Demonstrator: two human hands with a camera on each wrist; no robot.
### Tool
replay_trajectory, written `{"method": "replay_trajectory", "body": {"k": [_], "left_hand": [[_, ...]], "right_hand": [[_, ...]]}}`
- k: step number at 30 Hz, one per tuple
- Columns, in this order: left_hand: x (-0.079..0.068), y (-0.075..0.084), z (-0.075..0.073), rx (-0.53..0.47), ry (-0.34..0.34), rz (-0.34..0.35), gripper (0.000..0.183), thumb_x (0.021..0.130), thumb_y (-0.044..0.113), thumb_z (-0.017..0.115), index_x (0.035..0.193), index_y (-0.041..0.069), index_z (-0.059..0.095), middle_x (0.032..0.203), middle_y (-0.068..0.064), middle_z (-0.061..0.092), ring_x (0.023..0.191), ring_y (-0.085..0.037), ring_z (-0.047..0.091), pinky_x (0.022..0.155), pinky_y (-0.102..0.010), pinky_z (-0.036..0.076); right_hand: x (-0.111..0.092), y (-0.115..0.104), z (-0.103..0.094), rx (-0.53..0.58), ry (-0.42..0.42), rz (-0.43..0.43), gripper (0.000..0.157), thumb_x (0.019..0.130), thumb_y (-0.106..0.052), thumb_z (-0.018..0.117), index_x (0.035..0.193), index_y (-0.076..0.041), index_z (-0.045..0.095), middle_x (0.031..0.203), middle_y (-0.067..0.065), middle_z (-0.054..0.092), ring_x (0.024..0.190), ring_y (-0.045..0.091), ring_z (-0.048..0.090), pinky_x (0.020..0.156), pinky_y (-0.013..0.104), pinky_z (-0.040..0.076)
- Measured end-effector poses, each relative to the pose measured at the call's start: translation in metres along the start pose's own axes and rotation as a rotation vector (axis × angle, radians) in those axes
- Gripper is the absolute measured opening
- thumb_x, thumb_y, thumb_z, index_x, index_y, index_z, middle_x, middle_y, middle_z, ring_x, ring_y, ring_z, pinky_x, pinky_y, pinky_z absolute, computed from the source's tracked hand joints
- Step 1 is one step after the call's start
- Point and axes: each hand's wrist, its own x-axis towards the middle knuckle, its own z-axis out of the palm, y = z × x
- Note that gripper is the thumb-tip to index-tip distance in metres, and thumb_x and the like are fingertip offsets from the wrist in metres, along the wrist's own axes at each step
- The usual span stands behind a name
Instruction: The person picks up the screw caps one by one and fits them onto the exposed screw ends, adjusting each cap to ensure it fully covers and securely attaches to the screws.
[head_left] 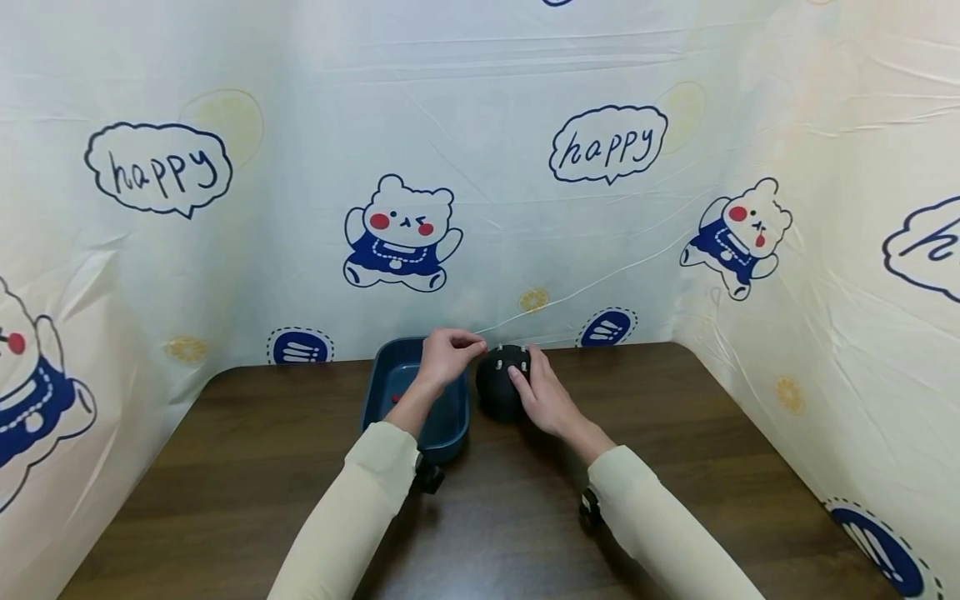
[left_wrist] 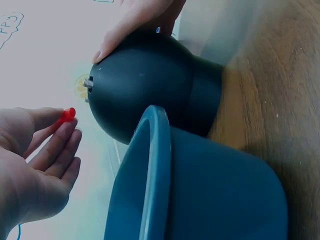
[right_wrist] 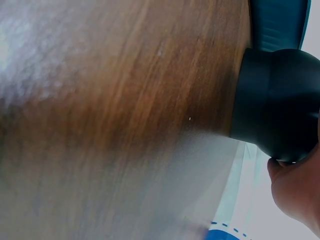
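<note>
A black rounded dome-shaped object [head_left: 501,392] stands on the table, metal threaded studs [left_wrist: 88,83] sticking out of its top. My right hand [head_left: 551,398] holds it from the right side, thumb and fingers around its upper part. Between the thumb and index finger of my left hand [head_left: 447,357], a small red cylindrical piece [left_wrist: 68,115] is pinched just off the studs, not touching them in the left wrist view. The left hand is over the far right side of a blue rectangular bin [head_left: 461,429], beside the dome. Most of the right hand falls outside the right wrist view.
Something small and red [head_left: 396,399] lies in the bin, partly hidden by the left forearm. The brown wooden table [head_left: 262,483] ends at a printed curtain [head_left: 495,167] close behind the bin and dome. The curtain also hangs along both sides.
</note>
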Motion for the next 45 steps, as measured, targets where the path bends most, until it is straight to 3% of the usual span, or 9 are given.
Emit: {"method": "replay_trajectory", "body": {"k": [15, 39, 45], "left_hand": [[0.008, 0.01, 0.014, -0.076, 0.024, 0.048, 0.013, 0.093, 0.02, 0.078, 0.1, 0.01, 0.082, 0.094, -0.005, 0.078, 0.091, -0.019, 0.073, 0.085, -0.039, 0.058], [0.012, 0.014, 0.025, -0.008, 0.011, 0.127, 0.012, 0.094, 0.017, 0.076, 0.101, 0.008, 0.081, 0.095, -0.004, 0.078, 0.094, -0.02, 0.071, 0.087, -0.04, 0.057], [0.014, 0.019, 0.033, 0.003, 0.002, 0.137, 0.012, 0.093, 0.018, 0.078, 0.101, 0.009, 0.081, 0.095, -0.003, 0.078, 0.097, -0.019, 0.071, 0.091, -0.04, 0.056]], "right_hand": [[0.001, -0.001, -0.002, -0.006, -0.016, 0.02, 0.071, 0.11, -0.048, 0.035, 0.16, 0.0, 0.018, 0.161, 0.022, 0.027, 0.146, 0.035, 0.037, 0.119, 0.051, 0.031], [0.002, -0.005, 0.001, -0.002, -0.042, 0.016, 0.071, 0.11, -0.049, 0.033, 0.16, 0.0, 0.017, 0.161, 0.023, 0.027, 0.145, 0.035, 0.037, 0.119, 0.051, 0.032], [0.0, -0.002, -0.004, -0.005, -0.037, 0.021, 0.073, 0.11, -0.052, 0.031, 0.159, 0.0, 0.018, 0.16, 0.024, 0.027, 0.145, 0.037, 0.037, 0.118, 0.053, 0.033]]}}
